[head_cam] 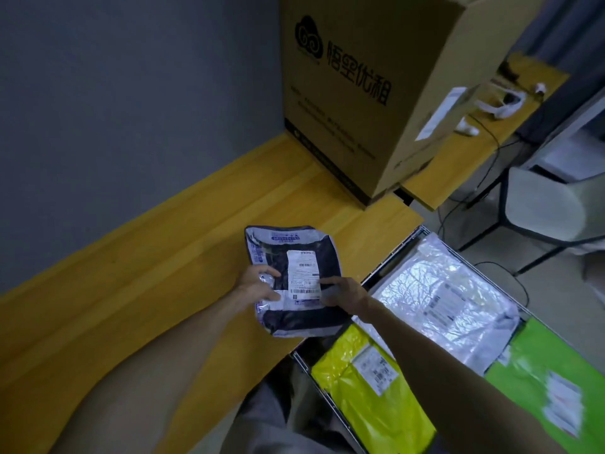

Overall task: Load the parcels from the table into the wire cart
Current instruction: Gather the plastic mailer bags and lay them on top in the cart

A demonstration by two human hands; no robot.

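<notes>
Parcels are mostly loaded already, and the dark parcel with the white label is the one in hand now. The fingers of the left hand pinch its left edge, and the right hand grips the right edge with one finger laid along the label, so both hands are closed on it. It is held over the near corner of the counter, just beside the rim of the wire cart, and has not yet crossed over it. Inside the cart lie three parcels: a silver parcel toward the far end, a yellow parcel nearest the person and a green parcel at the right, the three overlapping a little. On the visible counter no other soft parcel shows; only a tall cardboard box stands at the far end, and whether that counts as a parcel to load I cannot tell. A chair stands beyond the cart. By this reading the job is close to its end: carry the dark parcel to the right and set it down on top of the others.
</notes>
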